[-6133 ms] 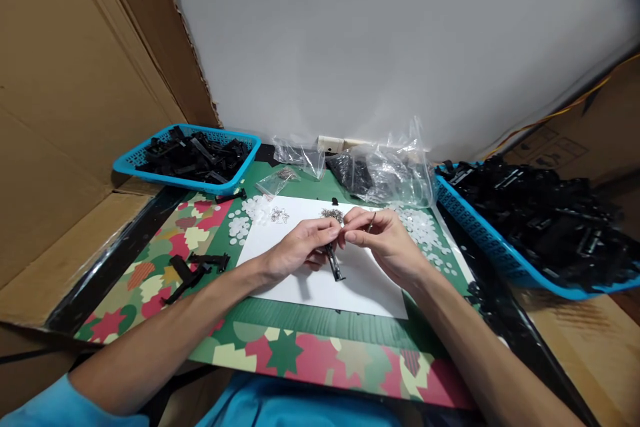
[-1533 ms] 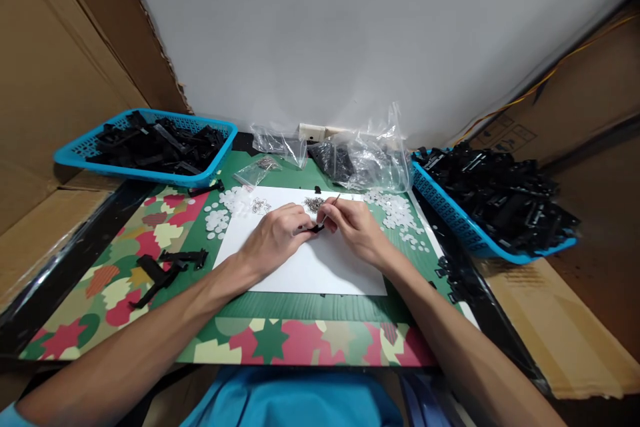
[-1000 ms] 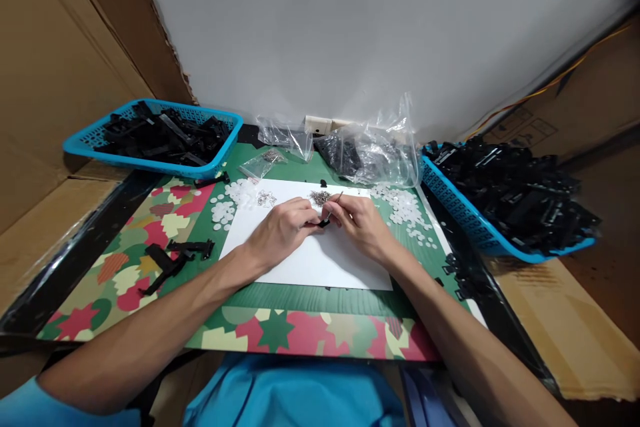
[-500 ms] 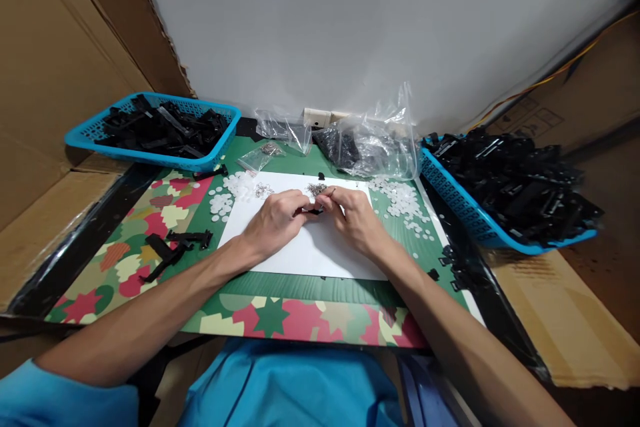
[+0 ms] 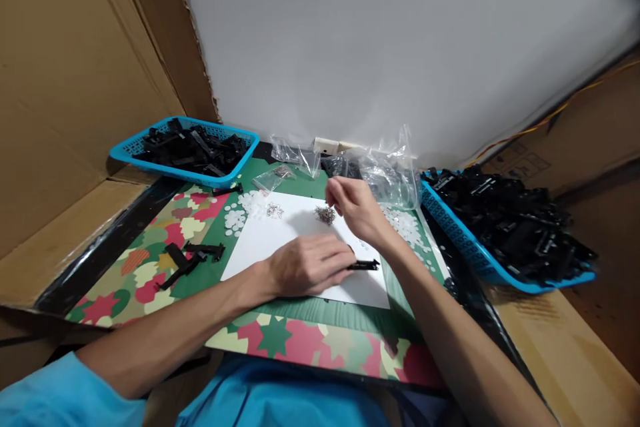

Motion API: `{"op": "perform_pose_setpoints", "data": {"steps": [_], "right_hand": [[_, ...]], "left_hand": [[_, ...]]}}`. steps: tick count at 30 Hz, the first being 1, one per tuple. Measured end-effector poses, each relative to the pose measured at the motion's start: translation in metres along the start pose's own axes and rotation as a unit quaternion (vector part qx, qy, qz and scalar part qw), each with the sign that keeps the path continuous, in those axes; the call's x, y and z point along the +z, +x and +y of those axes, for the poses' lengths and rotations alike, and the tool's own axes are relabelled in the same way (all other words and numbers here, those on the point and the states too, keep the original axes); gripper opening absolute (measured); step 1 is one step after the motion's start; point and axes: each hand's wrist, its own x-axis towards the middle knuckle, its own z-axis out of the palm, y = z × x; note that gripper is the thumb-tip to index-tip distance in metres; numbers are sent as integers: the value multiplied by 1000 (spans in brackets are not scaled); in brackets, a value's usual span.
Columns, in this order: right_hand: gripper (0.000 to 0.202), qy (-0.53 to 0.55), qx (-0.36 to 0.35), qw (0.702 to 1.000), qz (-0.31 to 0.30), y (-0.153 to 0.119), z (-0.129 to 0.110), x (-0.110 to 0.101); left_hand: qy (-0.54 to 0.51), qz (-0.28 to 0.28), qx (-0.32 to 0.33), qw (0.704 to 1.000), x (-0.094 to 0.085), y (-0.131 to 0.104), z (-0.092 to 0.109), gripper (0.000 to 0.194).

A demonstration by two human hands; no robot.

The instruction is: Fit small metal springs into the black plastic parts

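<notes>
My left hand (image 5: 313,265) lies low over the white sheet (image 5: 260,240), its fingers closed round a black plastic part (image 5: 366,265) whose end sticks out to the right. Raised above the right side of the sheet is my right hand (image 5: 353,207), fingers curled together; whatever they may pinch is hidden. Just left of and below its fingertips sits a small pile of metal pieces (image 5: 325,214), which look like tiny springs or screws. A second, smaller metal pile (image 5: 274,211) lies farther left on the sheet. White round discs (image 5: 235,219) are scattered beside it.
Blue baskets of black parts stand at the left (image 5: 220,181) and right (image 5: 465,250). Clear plastic bags (image 5: 385,177) rest along the wall. Several loose black parts (image 5: 183,260) lie on the patterned mat at left. More white discs (image 5: 407,227) spread at right. Cardboard (image 5: 65,113) borders the table.
My hands, together over the sheet before, are now apart. The left has moved down and right with the black part; the right is lifted near the metal pile. The view has tilted up.
</notes>
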Motion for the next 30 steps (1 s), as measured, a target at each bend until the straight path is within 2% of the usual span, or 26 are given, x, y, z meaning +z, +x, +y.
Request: {"op": "perform_pose_setpoints", "data": {"steps": [2, 3, 5, 8, 12, 17, 25, 30], "right_hand": [[37, -47, -2, 994, -100, 22, 2, 14], [29, -68, -3, 989, -131, 32, 4, 23], [17, -90, -10, 983, -162, 50, 10, 43], [15, -93, -24, 977, -189, 69, 21, 67], [10, -92, -25, 973, -211, 81, 32, 84], [9, -91, -25, 971, -219, 82, 33, 85], [5, -128, -17, 978, -165, 68, 27, 61], [5, -138, -27, 981, -137, 57, 25, 59]], "left_hand": [[1, 1, 28, 1000, 1, 2, 4, 18], [-2, 6, 40, 999, 2, 2, 4, 17], [-12, 19, 63, 998, 2, 0, 5, 16], [-18, 17, 86, 996, 3, -3, 2, 14], [-11, 16, 84, 996, 4, -5, -2, 14], [-4, 66, 69, 995, -1, -2, -3, 11], [2, 35, 37, 999, 3, -8, -4, 12], [-18, 42, 29, 999, 3, -8, -5, 18]]}}
